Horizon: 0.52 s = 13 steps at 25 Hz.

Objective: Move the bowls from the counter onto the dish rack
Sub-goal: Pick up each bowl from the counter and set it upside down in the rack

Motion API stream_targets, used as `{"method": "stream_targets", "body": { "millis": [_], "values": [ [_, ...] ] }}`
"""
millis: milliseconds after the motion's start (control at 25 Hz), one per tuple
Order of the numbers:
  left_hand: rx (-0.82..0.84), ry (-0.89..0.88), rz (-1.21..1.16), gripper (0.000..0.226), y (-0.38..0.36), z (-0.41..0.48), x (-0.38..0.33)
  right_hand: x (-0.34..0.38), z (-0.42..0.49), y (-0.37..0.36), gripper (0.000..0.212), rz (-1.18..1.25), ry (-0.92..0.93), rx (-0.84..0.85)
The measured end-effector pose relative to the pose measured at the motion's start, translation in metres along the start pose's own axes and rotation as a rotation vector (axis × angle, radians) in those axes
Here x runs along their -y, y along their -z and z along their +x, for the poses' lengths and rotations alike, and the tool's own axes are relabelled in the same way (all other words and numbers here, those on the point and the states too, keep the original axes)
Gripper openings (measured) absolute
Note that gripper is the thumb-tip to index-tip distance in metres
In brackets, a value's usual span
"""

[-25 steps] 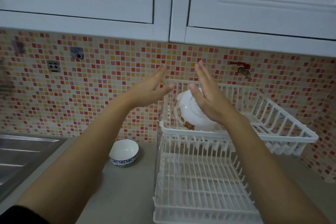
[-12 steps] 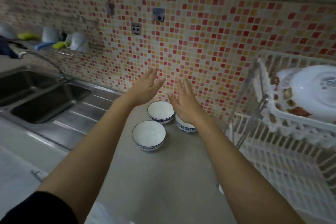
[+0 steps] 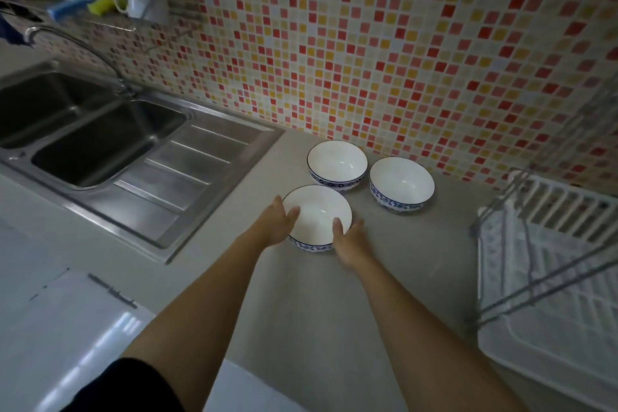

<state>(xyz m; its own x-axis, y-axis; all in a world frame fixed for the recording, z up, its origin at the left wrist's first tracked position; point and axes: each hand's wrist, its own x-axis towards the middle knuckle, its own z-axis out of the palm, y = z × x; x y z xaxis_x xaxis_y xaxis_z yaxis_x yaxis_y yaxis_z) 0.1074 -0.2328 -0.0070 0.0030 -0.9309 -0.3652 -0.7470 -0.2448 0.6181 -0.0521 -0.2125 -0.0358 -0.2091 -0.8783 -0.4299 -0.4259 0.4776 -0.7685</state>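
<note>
Hands are meeting on the nearest bowl (image 3: 317,214), 1 of 3 white bowls with blue patterned bands sitting upright on the grey counter (image 3: 301,304). The left hand (image 3: 276,222) is cupping the bowl's left rim, thumb lying over the edge onto the inside; the right hand (image 3: 349,241) is pressing the right side, thumb over the rim too, so both hands are gripping it with fingers curled around the outside. The bowl is resting on the counter. The back bowl (image 3: 337,165) is standing just beside the tiled wall (image 3: 384,60), and the right bowl (image 3: 401,185) is sitting close beside it, apart from the held one. To the left, the sink (image 3: 100,144) edge and drainboard are running near the left hand. To the right, the white dish rack (image 3: 548,278) is standing well apart from the bowls, with bare counter lying between.
</note>
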Motion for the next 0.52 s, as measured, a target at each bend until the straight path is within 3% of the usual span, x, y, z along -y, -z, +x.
{"method": "stream_targets", "body": {
  "millis": [120,200,400,520],
  "values": [
    [-0.042,0.037,-0.100,0.055,-0.022,0.010,0.013,-0.013,0.014,-0.015,0.045,0.309,-0.070,0.068],
    [-0.068,0.046,-0.176,0.055,-0.026,0.011,0.017,-0.016,0.014,-0.018,0.047,0.435,-0.052,0.055],
    [-0.103,-0.027,-0.304,0.056,-0.010,-0.009,0.007,-0.003,-0.004,-0.002,0.057,0.484,0.107,0.074],
    [-0.159,-0.130,-0.453,0.052,0.015,-0.034,-0.022,0.026,-0.035,0.032,0.059,0.326,0.278,-0.027]
  ]
}}
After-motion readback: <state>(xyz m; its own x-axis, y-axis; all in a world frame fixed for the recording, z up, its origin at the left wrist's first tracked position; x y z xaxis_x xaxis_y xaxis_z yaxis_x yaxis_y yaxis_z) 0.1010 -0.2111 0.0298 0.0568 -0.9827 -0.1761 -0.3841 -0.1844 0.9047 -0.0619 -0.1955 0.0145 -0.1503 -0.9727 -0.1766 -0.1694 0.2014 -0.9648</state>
